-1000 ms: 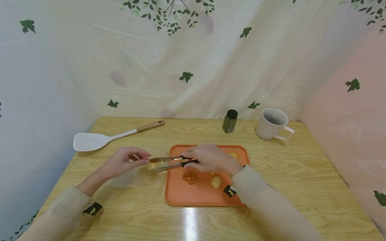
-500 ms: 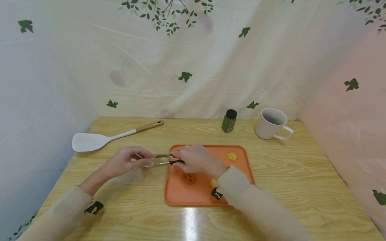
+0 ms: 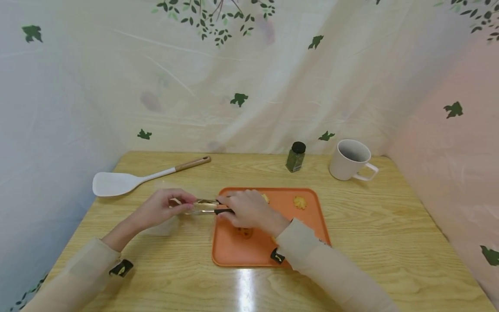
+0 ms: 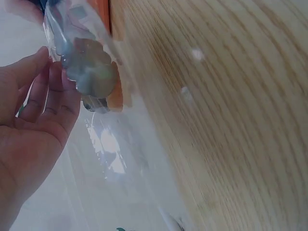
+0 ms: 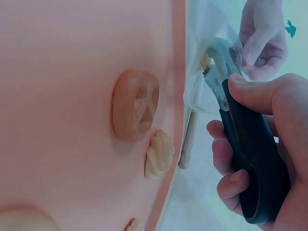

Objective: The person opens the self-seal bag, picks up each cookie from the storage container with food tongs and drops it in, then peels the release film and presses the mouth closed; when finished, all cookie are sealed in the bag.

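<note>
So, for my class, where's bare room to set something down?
Bare wooden tabletop: right of the orange rectangular tray, in front of the white mug; also between the wooden-handled white spatula and the black-lidded green jar. Crowded: the tray's left edge, where left hand, right hand, black-handled metal tongs and clear plastic bag gather.

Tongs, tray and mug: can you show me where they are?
Tongs (image 5: pixel 249 134): right wrist view, on the black handle.
Tray (image 3: pixel 241 253): head view, on a bare part near the front edge.
Mug (image 3: pixel 342 168): head view, on its outer side.
</note>
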Tool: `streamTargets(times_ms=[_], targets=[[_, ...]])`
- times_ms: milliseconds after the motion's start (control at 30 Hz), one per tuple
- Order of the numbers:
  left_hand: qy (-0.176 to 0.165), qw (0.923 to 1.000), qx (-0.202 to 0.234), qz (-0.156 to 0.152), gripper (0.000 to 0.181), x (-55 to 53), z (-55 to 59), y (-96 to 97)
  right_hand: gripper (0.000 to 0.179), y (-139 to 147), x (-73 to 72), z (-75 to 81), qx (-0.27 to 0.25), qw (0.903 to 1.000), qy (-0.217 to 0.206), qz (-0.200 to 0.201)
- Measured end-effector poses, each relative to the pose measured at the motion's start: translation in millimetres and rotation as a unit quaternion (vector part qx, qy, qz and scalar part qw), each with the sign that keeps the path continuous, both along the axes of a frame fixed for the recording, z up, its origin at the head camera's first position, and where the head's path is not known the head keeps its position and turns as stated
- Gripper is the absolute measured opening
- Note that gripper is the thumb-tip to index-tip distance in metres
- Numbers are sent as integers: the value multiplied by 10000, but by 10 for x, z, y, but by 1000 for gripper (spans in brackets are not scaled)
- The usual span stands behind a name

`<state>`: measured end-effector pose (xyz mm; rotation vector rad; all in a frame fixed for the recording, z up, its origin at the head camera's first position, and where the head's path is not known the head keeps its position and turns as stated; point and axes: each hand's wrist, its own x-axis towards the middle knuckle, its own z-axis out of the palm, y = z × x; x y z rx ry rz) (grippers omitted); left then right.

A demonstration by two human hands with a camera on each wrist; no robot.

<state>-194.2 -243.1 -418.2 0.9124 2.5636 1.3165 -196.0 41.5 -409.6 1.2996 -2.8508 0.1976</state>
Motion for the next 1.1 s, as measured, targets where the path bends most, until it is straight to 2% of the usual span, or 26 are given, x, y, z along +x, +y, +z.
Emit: streamTargets(times_ms=[233, 467, 667, 867, 1100], targets=[[-43, 10000, 32, -37, 17, -7, -20, -10, 47, -21, 8, -20, 65, 10000, 60, -4], [9, 10000, 86, -50, 17, -17, -35, -19, 39, -13, 19, 11, 105, 9999, 117, 14], [88, 10000, 14, 24, 17, -25, -42, -30, 43, 14, 14, 7, 171, 9998, -56, -10], [236, 9997, 25, 35, 18, -18, -34, -52, 29, 102, 25, 13, -96, 9999, -96, 60], [319, 9994, 89, 86, 19, -11, -29, -82, 35, 306, 93, 55, -237, 9994, -190, 147]])
